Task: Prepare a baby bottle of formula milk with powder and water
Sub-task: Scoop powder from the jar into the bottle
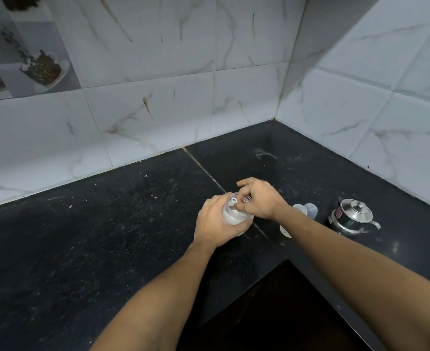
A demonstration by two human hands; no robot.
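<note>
left hand (215, 220), right hand (260, 198) round jar (231, 216)

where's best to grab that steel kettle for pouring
Probably the dark handle, on the side of the steel kettle facing the powder jar; come in from that side. The spout points the opposite way, and it stands upright, lid on.

Clear cap (311, 210) — partly behind forearm (335, 236)

No text, brand or number can be read anywhere. The small lidded steel kettle (352, 217), standing on the black speckled stone counter (107, 236) between three and four o'clock from the view's centre, bears a small red label (338, 213) on its side, too blurred and small to make out
</note>
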